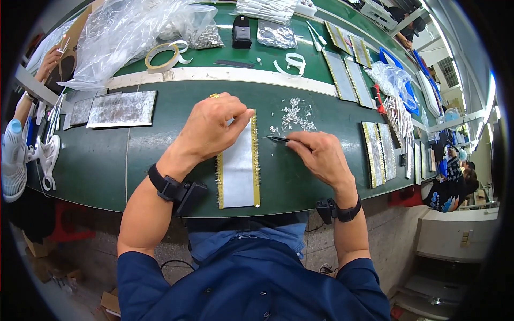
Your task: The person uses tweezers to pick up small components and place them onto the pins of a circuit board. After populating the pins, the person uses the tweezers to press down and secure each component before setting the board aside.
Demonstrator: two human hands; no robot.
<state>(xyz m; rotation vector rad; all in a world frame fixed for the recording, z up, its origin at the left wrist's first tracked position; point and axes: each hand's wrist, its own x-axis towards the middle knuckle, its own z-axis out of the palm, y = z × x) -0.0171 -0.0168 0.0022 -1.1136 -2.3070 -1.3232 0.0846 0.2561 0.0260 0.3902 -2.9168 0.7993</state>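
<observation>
A long grey metal plate [238,179] with yellow strips of small pins down both long sides lies in front of me on the green bench. Over its far end is my left hand [211,128], its fingers curled and thumb pressed in; whatever they hold is hidden. My right hand [322,155], to the right of the plate, grips dark tweezers [277,139] whose tips point left toward the plate. Just beyond the tweezers lies a loose scatter of tiny clear-white pieces [296,116].
Worn metal plates [122,109] lie at left, beside a white fan [14,160]. More pin-edged plates [379,152] are at right. Along the back are plastic bags [128,37], a tape roll [162,57] and a black pouch [241,32]. Other people sit at both sides.
</observation>
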